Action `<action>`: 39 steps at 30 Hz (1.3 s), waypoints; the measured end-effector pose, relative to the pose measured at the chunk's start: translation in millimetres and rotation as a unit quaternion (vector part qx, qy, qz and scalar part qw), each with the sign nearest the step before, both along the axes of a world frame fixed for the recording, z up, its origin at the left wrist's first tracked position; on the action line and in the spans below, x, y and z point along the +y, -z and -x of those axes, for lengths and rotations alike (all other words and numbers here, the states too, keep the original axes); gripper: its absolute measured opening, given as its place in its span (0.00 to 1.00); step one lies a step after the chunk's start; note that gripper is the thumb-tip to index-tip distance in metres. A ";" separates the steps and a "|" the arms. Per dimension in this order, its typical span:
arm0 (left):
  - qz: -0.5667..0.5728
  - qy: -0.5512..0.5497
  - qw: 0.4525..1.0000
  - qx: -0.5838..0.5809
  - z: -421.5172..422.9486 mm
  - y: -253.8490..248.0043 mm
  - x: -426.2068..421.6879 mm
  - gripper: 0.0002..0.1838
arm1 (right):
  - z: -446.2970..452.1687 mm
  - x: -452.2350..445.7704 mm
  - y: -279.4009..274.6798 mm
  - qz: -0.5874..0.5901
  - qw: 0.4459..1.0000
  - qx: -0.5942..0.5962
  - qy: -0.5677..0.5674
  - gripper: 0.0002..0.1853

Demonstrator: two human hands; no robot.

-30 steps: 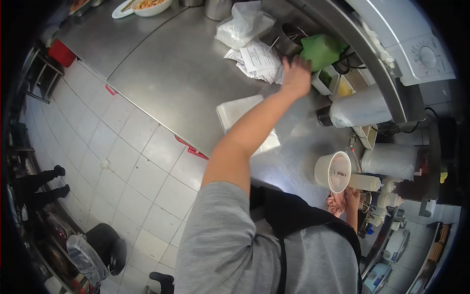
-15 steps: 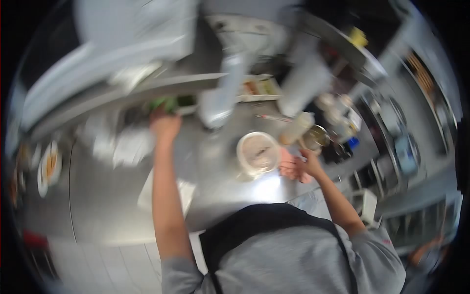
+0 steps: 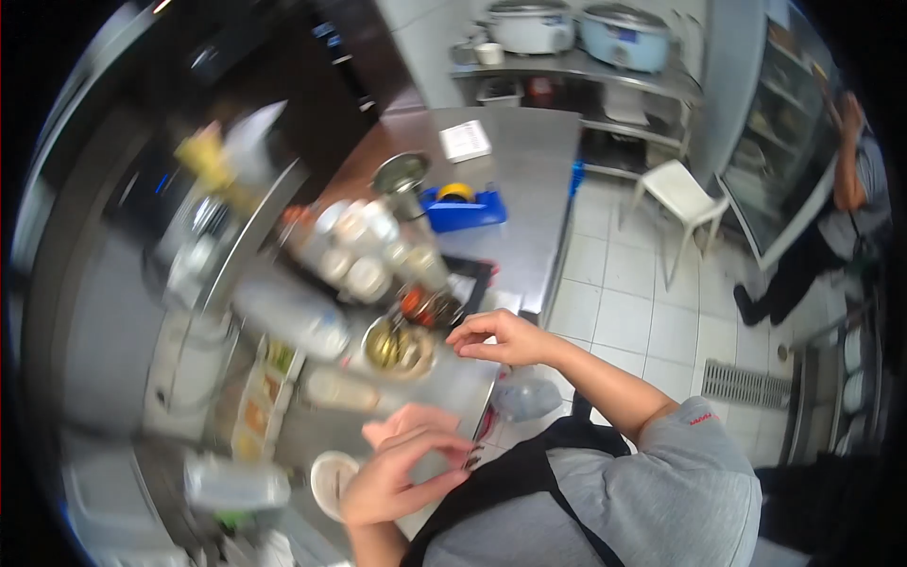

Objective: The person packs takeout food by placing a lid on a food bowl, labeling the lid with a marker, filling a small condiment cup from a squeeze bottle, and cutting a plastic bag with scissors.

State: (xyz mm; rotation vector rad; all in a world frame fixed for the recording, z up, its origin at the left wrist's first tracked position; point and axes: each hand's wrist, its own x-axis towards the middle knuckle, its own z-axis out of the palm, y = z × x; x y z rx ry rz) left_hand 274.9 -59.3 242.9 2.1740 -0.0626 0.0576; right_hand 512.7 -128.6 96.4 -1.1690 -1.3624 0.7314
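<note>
My left hand (image 3: 402, 477) is over the counter at the lower middle, thumb and fingers curled towards each other. Small dark bits (image 3: 472, 457) show at its fingertips, too small to name. Just behind it lies a pink cloth (image 3: 420, 416). To its left stands a white round tub (image 3: 331, 477), partly covered by the hand. My right hand (image 3: 501, 337) hovers near the counter's edge, fingers loosely bent and apart, holding nothing I can see. Closest to it are a metal bowl (image 3: 383, 342) with yellowish contents and a jar with a red-orange part (image 3: 420, 307).
Several bottles (image 3: 364, 250) crowd the counter beyond the bowl. A blue tape dispenser (image 3: 465, 210) and a white box (image 3: 465, 141) sit farther back. A small-compartment tray (image 3: 263, 397) is at left. Rice cookers (image 3: 625, 40), a white chair (image 3: 682, 194) and another person (image 3: 850, 189) are beyond.
My view has swung to the right. My left hand has left the container with green leaves and come back near the tub. My right hand is now away from the pink cloth.
</note>
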 end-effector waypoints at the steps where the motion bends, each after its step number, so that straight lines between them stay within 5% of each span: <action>1: 0.070 0.000 0.997 0.037 -49.5 15.7 -7.0 0.17 | -36.0 -16.5 5.3 0.000 0.998 0.056 0.024 0.11; 4: 0.249 -0.010 0.964 0.090 -204.5 97.8 -19.8 0.21 | -156.6 -66.6 64.7 0.016 0.955 0.239 0.175 0.10; 7: -0.106 -0.064 0.991 0.042 -340.5 156.2 -28.0 0.31 | -251.0 -126.1 132.9 -0.006 0.883 0.301 0.360 0.10; 11: -0.219 -0.136 0.963 0.082 -434.0 247.9 -7.5 0.47 | -321.4 -173.6 268.5 0.086 0.812 0.315 0.484 0.09; 16: -0.359 -0.119 0.921 0.097 -449.6 303.9 6.7 0.45 | -352.5 -134.2 386.4 0.110 0.818 0.293 0.483 0.08; 20: -0.318 -0.131 0.937 0.065 -443.0 317.2 20.9 0.36 | -393.7 -51.5 423.7 0.090 0.858 0.275 0.424 0.07; 22: -0.328 -0.133 0.933 0.057 -444.4 320.8 21.4 0.35 | -429.3 -8.1 432.1 0.058 0.881 0.160 0.441 0.07; 26: -0.338 -0.124 0.930 0.070 -444.4 322.2 22.5 0.35 | -515.6 96.6 430.3 -0.004 0.813 0.063 0.578 0.19; 28: -0.402 -0.115 0.904 0.089 -452.6 315.5 17.1 0.35 | -562.5 130.1 414.7 0.049 0.826 0.051 0.560 0.28; 33: -0.395 -0.121 0.904 0.113 -446.6 316.4 19.7 0.35 | -605.5 187.0 408.8 0.125 0.794 -0.140 0.578 0.24; 36: -0.394 -0.136 0.902 0.114 -445.7 319.0 19.0 0.35 | -612.8 191.4 425.2 0.114 0.823 -0.062 0.553 0.18; 39: -0.377 -0.150 0.907 0.113 -441.8 320.6 19.9 0.35 | -628.2 186.8 441.6 -0.070 0.815 0.062 0.572 0.11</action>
